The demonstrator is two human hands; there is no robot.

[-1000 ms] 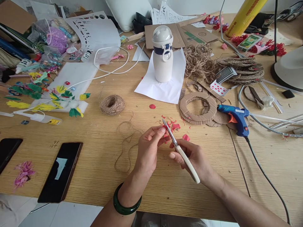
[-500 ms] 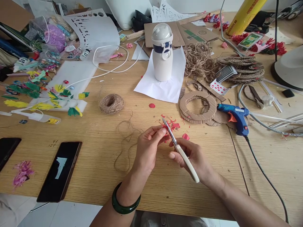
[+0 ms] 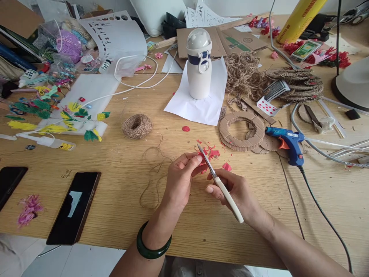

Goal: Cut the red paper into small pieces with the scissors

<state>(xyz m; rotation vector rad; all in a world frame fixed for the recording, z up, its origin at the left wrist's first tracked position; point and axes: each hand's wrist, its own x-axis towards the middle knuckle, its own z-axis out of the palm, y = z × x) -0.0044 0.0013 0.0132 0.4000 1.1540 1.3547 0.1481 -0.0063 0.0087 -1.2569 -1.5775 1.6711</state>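
A small red piece (image 3: 201, 154) is showing above the bench (image 3: 115, 219), out from the middle of its near edge, mostly covered by fingertips and blades. The left hand (image 3: 181, 173) is holding it in a narrow pinch of thumb and forefinger. The right hand (image 3: 235, 188) is gripping the scissors (image 3: 230, 200), with their blades pointing toward the far edge and crossing close by the pinch; how its hidden fingers are sitting on the handles, I cannot tell, nor whether the blades are biting.

The work in hand seems to be fine trimming. Doing it well would mean letting a little more red stand clear of the left fingertips, since the blades are lying very near the thumb. Turning the piece into the blades, and snipping with short strokes near the tips, should give a cleaner edge.

Red scraps (image 3: 213, 153) are lying just beyond, toward the far edge, so cutting above them should keep offcuts together. A flat red disc (image 3: 186, 129) is lying farther out, well apart from the blades. Loose twine (image 3: 140, 200) is curling left of the left hand, where a sleeve or wrist could be snagging it. A glue gun (image 3: 292, 144) is resting to the right, clear of both hands.
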